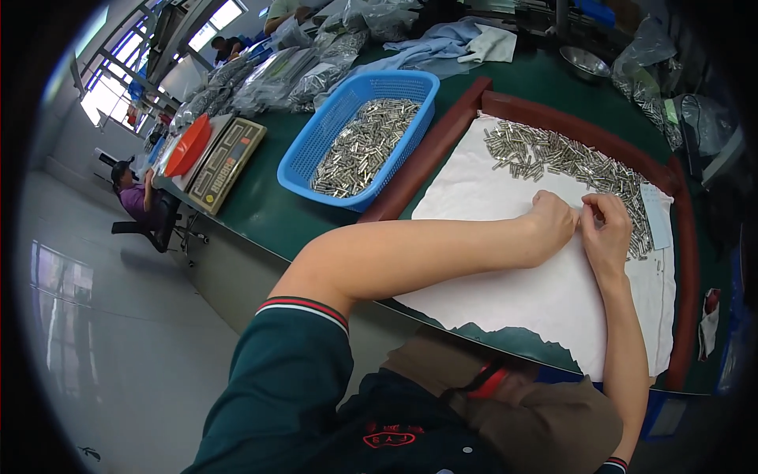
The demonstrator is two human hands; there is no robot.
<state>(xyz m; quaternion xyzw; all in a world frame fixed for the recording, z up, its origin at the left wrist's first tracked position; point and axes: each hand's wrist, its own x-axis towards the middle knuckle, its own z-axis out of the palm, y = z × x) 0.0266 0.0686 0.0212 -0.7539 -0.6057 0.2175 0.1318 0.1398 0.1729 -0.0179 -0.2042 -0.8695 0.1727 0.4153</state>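
My left hand (pixel 553 221) and my right hand (pixel 606 229) meet fingertip to fingertip over a white cloth (pixel 505 292). Their fingers are curled and pinched together; something small may be between them, but it is hidden. Just beyond the hands lies a long heap of small silver metal pieces (pixel 568 162), running from the cloth's far side down past my right hand. The cloth lies inside a dark red wooden frame (pixel 430 154) on a green table (pixel 260 213).
A blue plastic basket (pixel 316 158) full of the same silver pieces stands left of the frame. Further left sit a scale (pixel 229 162) with an orange dish (pixel 188 146), and bags of parts at the back. A metal bowl (pixel 584 62) stands at the far side. A person sits at the table's far left end (pixel 138 197).
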